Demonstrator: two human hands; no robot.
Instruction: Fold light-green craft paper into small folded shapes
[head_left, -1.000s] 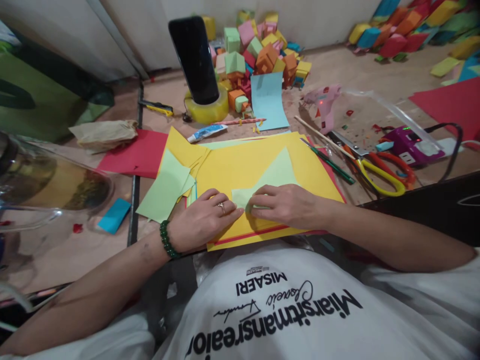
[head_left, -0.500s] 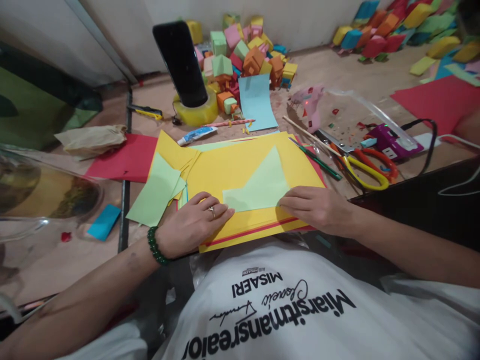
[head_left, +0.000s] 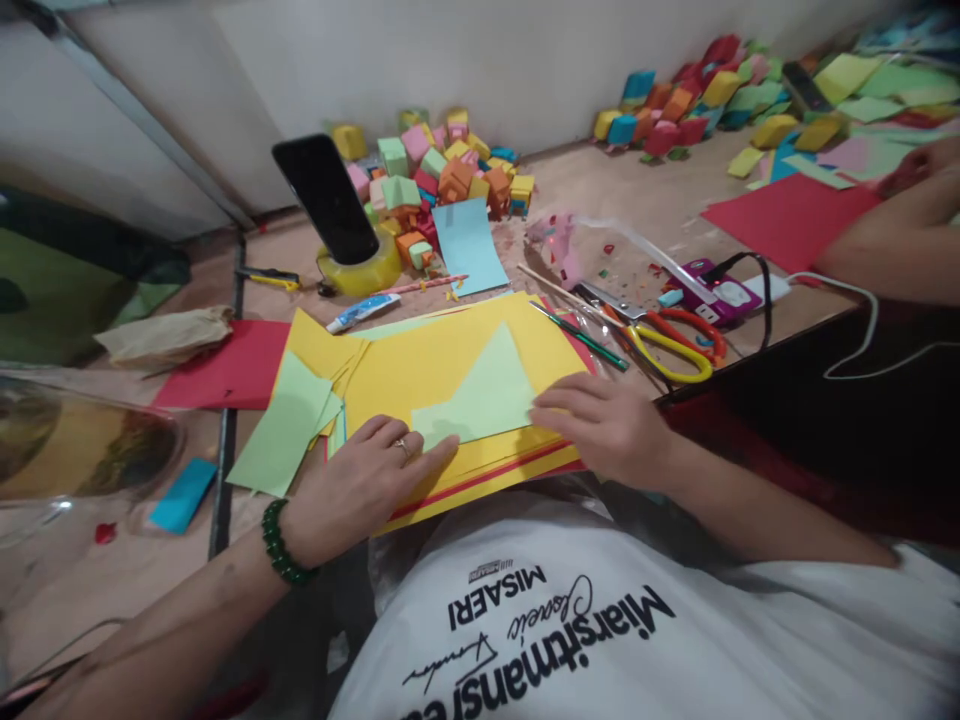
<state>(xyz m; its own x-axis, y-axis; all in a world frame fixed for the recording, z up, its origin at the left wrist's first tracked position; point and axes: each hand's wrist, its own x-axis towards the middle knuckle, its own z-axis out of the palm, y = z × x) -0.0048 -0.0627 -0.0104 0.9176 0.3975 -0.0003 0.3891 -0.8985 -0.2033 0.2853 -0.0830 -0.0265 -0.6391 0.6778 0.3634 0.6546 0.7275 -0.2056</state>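
A light green sheet of paper (head_left: 484,400), folded to a point at the top with a straight lower edge, lies on a stack of yellow paper (head_left: 405,365). At its lower left corner rests my left hand (head_left: 386,480), laid flat with the thumb stretched out; a ring and a green bead bracelet are on it. My right hand (head_left: 607,425) has its fingers bent together at the sheet's right corner; its thumb is hidden. Red edges show within the stack. More light green pieces (head_left: 277,425) lie left of it.
Scissors (head_left: 667,345), a green pen (head_left: 581,335) and a pink glue gun (head_left: 562,250) lie to the right. A phone (head_left: 326,195) leans in a tape roll (head_left: 360,270). Folded paper cubes (head_left: 442,175) are heaped behind. Another person's arm (head_left: 892,240) reaches in at the right.
The view has swung right, so the stack appears further left and lower. My right hand's fingers have shifted slightly at the sheet's corner. Another person's arm now shows more.
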